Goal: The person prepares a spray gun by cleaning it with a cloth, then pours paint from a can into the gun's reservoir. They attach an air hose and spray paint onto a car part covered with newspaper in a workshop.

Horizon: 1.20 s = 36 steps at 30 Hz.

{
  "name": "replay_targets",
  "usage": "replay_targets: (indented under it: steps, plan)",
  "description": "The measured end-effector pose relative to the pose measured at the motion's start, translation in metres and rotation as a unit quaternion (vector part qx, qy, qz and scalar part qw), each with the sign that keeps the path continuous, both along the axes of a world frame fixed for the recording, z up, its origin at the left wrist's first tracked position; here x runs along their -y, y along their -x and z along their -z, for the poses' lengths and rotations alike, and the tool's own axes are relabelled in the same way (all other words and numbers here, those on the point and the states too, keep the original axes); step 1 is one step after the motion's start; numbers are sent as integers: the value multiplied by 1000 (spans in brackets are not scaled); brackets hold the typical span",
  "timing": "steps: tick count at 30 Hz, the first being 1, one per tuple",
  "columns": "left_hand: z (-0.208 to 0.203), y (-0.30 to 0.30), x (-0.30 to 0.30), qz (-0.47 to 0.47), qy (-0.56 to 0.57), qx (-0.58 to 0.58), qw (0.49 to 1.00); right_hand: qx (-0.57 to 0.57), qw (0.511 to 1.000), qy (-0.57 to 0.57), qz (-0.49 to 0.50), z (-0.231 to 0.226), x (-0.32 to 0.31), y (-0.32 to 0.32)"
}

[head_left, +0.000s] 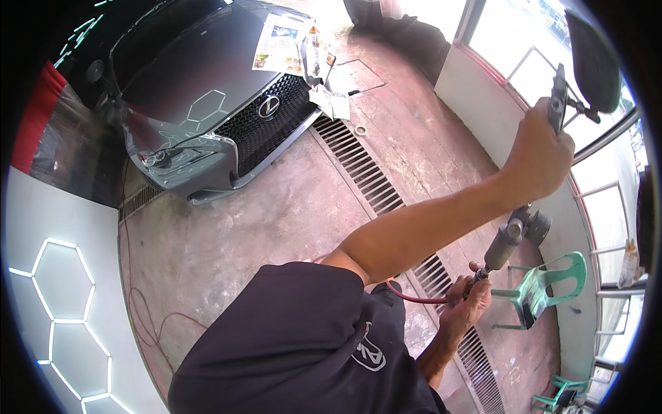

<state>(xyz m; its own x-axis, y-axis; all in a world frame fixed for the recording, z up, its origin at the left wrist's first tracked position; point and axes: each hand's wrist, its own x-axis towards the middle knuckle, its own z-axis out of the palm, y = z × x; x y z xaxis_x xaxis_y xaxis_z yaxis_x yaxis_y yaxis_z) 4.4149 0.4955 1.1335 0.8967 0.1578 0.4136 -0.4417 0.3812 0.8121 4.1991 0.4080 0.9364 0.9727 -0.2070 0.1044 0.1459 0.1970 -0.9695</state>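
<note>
Over a stained pink floor [241,228] with a grey car [179,90] parked across it, the left hand's [538,155] grip is clamped around a raised spray gun [558,100]; the right hand [467,301] clasps the red hose's [420,299] end below.

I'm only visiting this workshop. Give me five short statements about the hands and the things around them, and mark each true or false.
1. The left hand grips a spray gun. True.
2. The right hand is empty. False: it holds the end of a hose.
3. That hose is green. False: it is red.
4. Paper covers part of the car. True.
5. The nearer chair is black. False: it is green.
</note>
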Motion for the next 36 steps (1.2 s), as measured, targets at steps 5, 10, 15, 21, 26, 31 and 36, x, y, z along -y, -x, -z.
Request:
replay_targets:
  steps: [5, 10, 15, 21, 26, 31, 36]
  plan:
    - [49, -77, 96, 26, -120, -76, 989, -49, 982, 182, -28, 29, 156, -131]
    - [128, -140, 170, 40, -299, -110, 947, 38, 869, 492, -27, -11, 201, -267]
    - [153, -185, 206, 143, -489, -104, 854, 17, 970, 239, 48, 25, 244, -379]
    - [258, -251, 229, 265, -211, -211, 917, -54, 974, 89, 201, 13, 250, -468]
    - [333, -332, 261, 372, 65, -336, 863, -132, 965, 74, 216, 29, 256, -579]
    - [374, -475, 259, 390, 125, -372, 833, -155, 951, 65, 259, 75, 252, -731]
    - [422, -662, 224, 387, 98, -426, 812, -233, 922, 85, 296, 143, 231, -927]
